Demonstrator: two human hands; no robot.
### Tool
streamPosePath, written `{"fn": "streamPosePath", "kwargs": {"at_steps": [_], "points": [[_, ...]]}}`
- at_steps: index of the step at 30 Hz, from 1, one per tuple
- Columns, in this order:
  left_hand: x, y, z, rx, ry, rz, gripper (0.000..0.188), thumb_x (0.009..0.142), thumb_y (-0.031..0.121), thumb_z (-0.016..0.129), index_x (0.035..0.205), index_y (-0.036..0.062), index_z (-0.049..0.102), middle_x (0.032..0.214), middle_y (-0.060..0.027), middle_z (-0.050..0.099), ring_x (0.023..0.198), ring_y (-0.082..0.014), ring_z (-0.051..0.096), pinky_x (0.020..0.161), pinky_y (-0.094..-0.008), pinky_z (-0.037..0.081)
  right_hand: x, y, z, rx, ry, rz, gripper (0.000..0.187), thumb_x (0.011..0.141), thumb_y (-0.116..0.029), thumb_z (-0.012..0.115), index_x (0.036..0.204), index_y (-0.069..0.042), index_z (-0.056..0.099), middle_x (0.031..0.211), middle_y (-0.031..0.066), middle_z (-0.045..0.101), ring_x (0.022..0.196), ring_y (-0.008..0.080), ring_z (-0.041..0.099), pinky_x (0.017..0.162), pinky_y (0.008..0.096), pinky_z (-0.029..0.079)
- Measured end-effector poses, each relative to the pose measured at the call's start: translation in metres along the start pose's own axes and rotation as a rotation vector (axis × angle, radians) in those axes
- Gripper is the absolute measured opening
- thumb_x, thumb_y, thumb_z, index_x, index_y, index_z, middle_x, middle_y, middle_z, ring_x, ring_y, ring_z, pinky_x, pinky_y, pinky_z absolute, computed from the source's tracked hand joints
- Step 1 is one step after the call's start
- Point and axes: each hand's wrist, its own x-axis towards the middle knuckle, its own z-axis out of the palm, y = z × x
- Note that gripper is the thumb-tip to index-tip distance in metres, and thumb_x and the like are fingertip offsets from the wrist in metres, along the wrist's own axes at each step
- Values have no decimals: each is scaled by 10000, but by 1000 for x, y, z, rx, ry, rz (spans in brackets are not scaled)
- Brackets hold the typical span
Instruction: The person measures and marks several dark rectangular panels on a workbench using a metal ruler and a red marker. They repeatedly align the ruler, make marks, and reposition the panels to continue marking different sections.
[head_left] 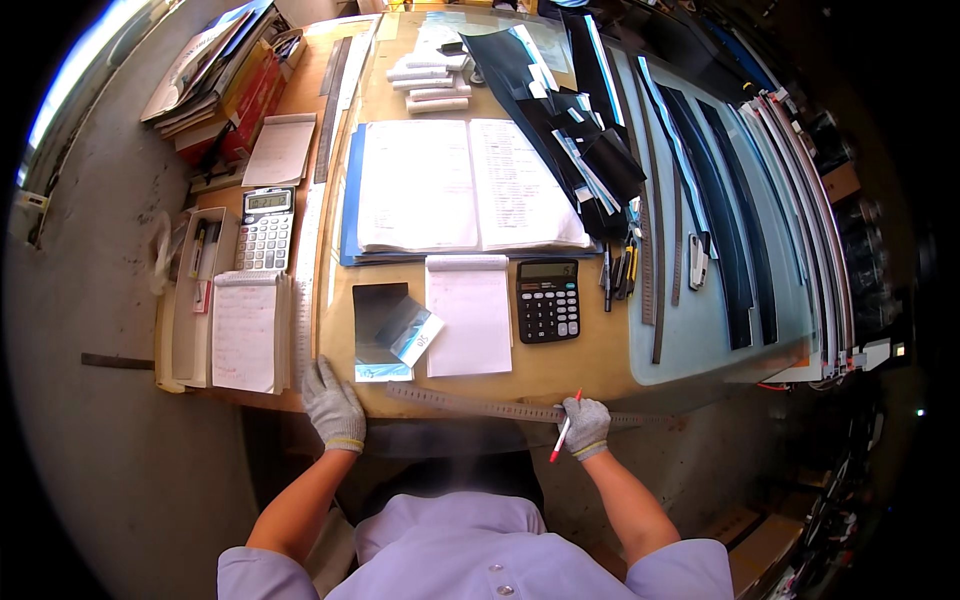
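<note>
My left hand (332, 405), in a grey work glove, rests flat on the near edge of the wooden desk (590, 360), beside a dark film sample (378, 315) with a small label card. In my gloved right hand (585, 425) is a red pen (565, 430); the same fingers press on a long metal ruler (480, 405) that lies along the desk's front edge. Past the ruler lie a white notepad (468, 312) and a black calculator (547, 299).
An open ledger (470, 185) lies mid-desk. Dark film strips (580, 140) and long strips (720, 220) cover the glass sheet at right. A grey calculator (266, 228), a second pad (245, 330), a pen tray (200, 290) and stacked books (220, 75) are at left.
</note>
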Motion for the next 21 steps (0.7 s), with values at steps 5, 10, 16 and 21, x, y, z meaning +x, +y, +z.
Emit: {"fn": "streamPosePath", "kwargs": {"at_steps": [5,10,16,21], "points": [[0,2,-3,-3,-2,1,640,996,240,529,1546,-57,396,1522,-281,441,1406,-458,412,1216,-530,294,0,0,-1,17,-9,6,176,879,-285,711,832,-151,608,668,85,550,634,313,592,613,468,457],[0,1,-1,-6,-3,5,643,995,241,532,1550,-52,391,1524,-279,439,1405,-462,412,1214,-533,295,0,0,-1,10,2,0,180,890,-285,710,831,-152,604,666,85,547,629,314,588,610,468,456],[-1,0,1,1,-6,-4,656,998,251,534,1568,-33,374,1533,-276,434,1410,-465,406,1217,-541,288,2,-1,-2,0,13,-5,199,897,-290,711,823,-150,590,655,85,539,614,313,582,599,469,456],[-1,1,1,5,-16,-13,659,1001,255,532,1575,-26,370,1542,-271,429,1414,-463,403,1220,-539,285,1,0,-1,4,15,-1,193,891,-279,716,821,-151,590,654,83,547,615,313,587,601,468,460]]}}
